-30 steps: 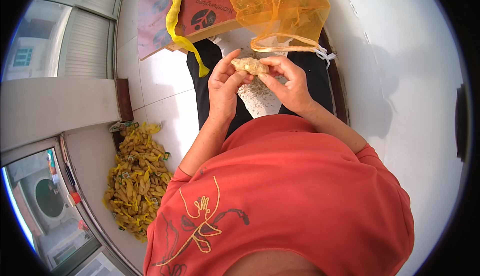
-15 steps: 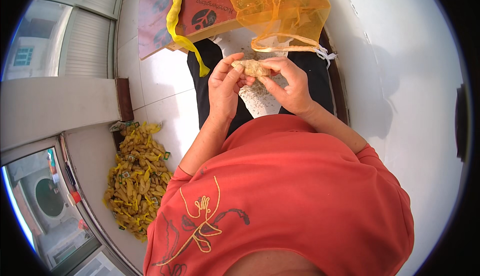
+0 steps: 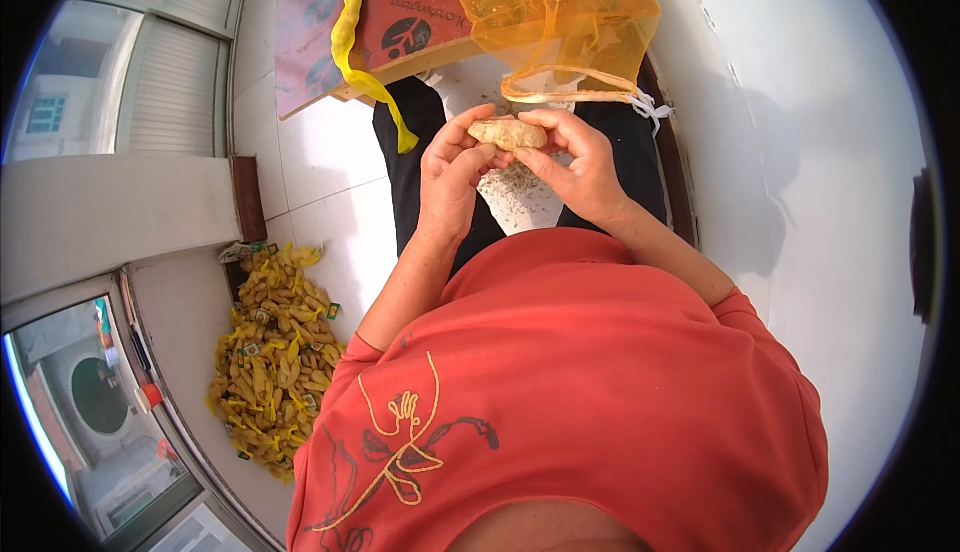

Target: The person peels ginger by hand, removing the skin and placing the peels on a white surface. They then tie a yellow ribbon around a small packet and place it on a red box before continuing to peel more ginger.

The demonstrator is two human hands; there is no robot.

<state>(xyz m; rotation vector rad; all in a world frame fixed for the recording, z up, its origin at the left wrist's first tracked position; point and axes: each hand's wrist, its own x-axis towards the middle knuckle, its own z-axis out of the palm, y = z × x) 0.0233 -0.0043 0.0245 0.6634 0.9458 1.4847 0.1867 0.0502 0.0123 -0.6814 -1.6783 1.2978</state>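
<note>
My red shirt [image 3: 590, 392] fills the lower half of the view, with my black trousers [image 3: 415, 167] showing beyond it over the white tiled floor [image 3: 320, 202]. Up ahead an orange mesh bag [image 3: 555, 17] hangs open, just past my hands, beside a reddish-brown board [image 3: 410, 17] with a yellow strap [image 3: 360, 67] trailing off it. Down to my left lies a heap of yellow pieces [image 3: 270, 357] against the wall (too small to make out what they are). I hold a pale, knobbly piece of ginger [image 3: 508, 133] between both hands, above my lap: my left hand [image 3: 452, 174] pinches its near end with thumb and fingers, and my right hand [image 3: 575, 164] curls round its other end.
</note>
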